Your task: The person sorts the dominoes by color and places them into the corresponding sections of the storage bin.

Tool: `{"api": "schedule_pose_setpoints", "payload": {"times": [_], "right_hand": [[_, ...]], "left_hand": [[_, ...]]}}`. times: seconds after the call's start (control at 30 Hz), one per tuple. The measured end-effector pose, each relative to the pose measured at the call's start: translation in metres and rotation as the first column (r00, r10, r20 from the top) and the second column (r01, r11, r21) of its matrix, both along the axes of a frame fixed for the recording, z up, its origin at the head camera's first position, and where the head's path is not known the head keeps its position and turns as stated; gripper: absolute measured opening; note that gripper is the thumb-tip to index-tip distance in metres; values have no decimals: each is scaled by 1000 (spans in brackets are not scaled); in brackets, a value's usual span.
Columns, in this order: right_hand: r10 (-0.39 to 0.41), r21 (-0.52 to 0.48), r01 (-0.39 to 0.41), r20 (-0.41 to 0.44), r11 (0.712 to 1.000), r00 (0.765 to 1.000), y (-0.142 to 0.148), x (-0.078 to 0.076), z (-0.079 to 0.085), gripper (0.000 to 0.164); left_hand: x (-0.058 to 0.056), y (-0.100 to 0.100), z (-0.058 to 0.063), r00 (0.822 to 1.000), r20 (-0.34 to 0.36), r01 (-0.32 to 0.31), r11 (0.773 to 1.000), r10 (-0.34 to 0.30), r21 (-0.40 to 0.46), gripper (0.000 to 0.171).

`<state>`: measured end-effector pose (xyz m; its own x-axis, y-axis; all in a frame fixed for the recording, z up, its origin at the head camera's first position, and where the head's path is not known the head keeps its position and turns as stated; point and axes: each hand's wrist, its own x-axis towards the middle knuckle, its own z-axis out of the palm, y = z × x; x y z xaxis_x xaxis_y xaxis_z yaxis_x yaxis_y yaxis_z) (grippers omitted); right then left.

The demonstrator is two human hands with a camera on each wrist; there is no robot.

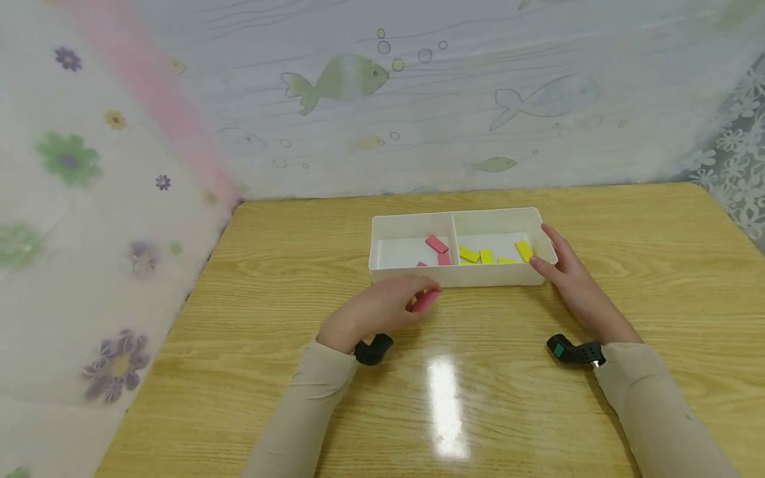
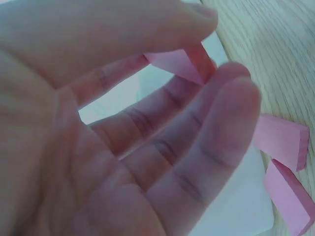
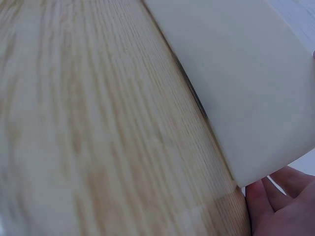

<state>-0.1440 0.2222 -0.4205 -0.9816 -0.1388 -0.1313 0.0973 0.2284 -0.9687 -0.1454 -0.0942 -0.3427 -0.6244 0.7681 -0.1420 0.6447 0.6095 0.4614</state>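
My left hand pinches a pink block between thumb and fingers, just in front of a white two-compartment box. In the left wrist view the same pink block shows under the thumb, partly covered by it. My right hand grips the box's right end, thumb at the front rim and fingers round the end wall. Several pink blocks lie in the left compartment. The right compartment holds several yellow blocks, some partly hidden by the front wall. The right wrist view shows fingers under the box's corner.
The box stands on a wood-grain table near its back edge. A cloth with fish drawings hangs behind, and a flowered cloth hangs on the left. Black wrist devices are worn on both wrists.
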Motion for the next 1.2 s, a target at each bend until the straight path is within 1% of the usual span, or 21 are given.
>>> {"api": "schedule_pose_setpoints", "payload": {"times": [0.07,0.17,0.23,0.3,0.33,0.47,0.53,0.63,0.7,0.77,0.83,0.9,1.0,1.1,1.2], "right_hand": [[1,8,-1,3,1000,1000,0,0,0,65],[0,21,0,12,1000,1000,1,1,-1,66],[-1,24,1,13,1000,1000,1,0,-1,66],[2,16,-2,11,1000,1000,-2,2,4,67],[3,15,-3,9,1000,1000,-2,2,4,67],[3,13,-3,4,1000,1000,-2,1,4,67],[-2,19,1,6,1000,1000,1,0,-1,66],[-3,17,3,0,1000,1000,1,1,-2,65],[-2,15,2,-2,1000,1000,0,2,-1,65],[0,14,0,-3,1000,1000,0,1,0,65],[2,13,-2,-2,1000,1000,-1,1,1,65],[5,12,-5,-2,1000,1000,-2,0,1,65],[12,17,-12,-1,1000,1000,-3,0,2,65],[10,25,-10,2,1000,1000,-3,0,2,66],[2,30,-2,4,1000,1000,-1,1,2,66]], "left_hand": [[-1,0,-1,1000,1,12,999,-12,31,7],[-2,0,-2,1000,20,-3,998,2,65,9],[-2,0,-1,998,43,-40,997,37,69,17],[-2,-1,1,994,67,-89,994,85,66,30],[-2,-2,2,991,78,-112,991,107,67,34],[-3,-4,5,981,85,-180,980,173,87,41],[-3,-5,5,980,58,-195,976,190,94,42],[-4,-5,7,979,-11,-202,976,203,85,44],[-4,-4,8,978,-52,-197,978,201,73,47],[-3,-4,11,979,-65,-190,979,195,71,49],[-3,-5,13,979,-59,-190,979,194,73,51],[-2,-6,16,977,-39,-206,975,209,80,52],[-1,-8,20,967,6,-253,962,254,101,54],[0,-10,26,953,63,-301,944,295,133,52],[1,-10,32,950,69,-313,936,305,164,48]]}}
